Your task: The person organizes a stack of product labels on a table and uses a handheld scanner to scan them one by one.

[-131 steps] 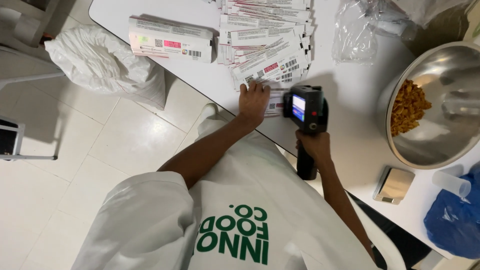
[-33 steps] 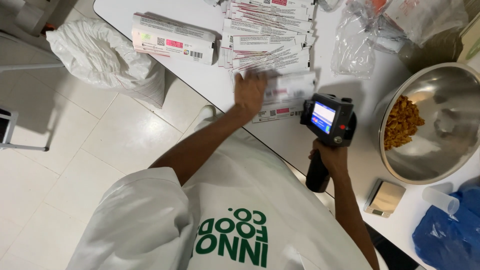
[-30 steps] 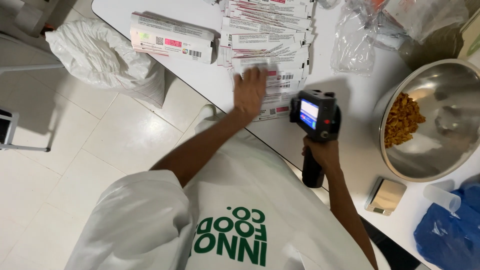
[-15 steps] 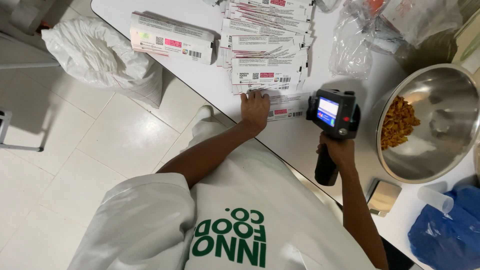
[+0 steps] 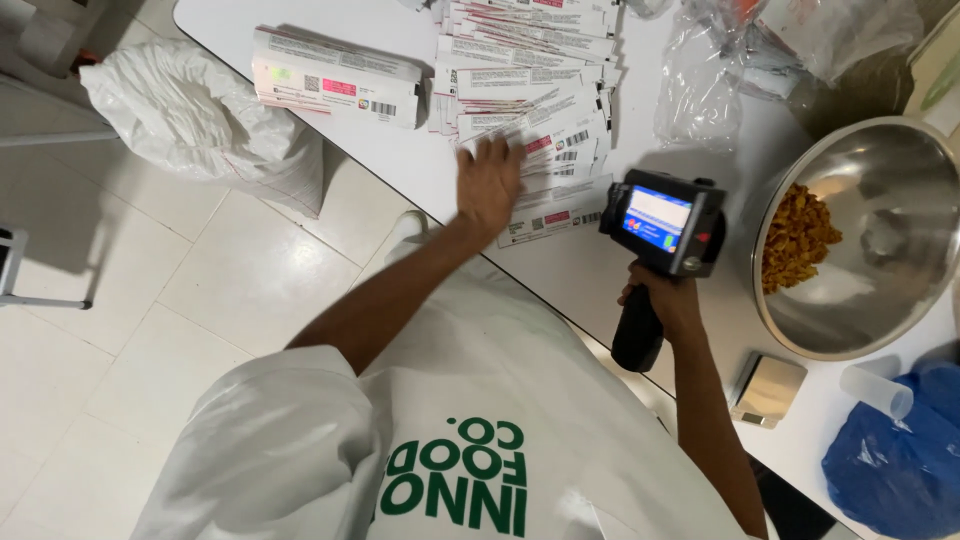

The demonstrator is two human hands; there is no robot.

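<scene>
My left hand (image 5: 488, 185) lies flat, fingers spread, on a fanned row of white printed packets (image 5: 545, 140) at the near edge of the white table (image 5: 400, 160). My right hand (image 5: 665, 300) grips the black handle of a handheld printer gun (image 5: 662, 228) with a lit blue screen, held above the table just right of the packets. A separate stack of the same packets (image 5: 335, 90) sits further left on the table.
A large steel bowl (image 5: 880, 310) with orange-brown snack pieces (image 5: 795, 235) stands at the right. Near it are a small scale (image 5: 767, 388), a clear plastic cup (image 5: 877, 390), a blue bag (image 5: 900, 465) and clear plastic bags (image 5: 700, 80). A white sack (image 5: 190, 120) lies on the tiled floor.
My left hand has moved up from the table's edge onto the fanned packets. The printer gun has stayed beside the packets, shifting only slightly.
</scene>
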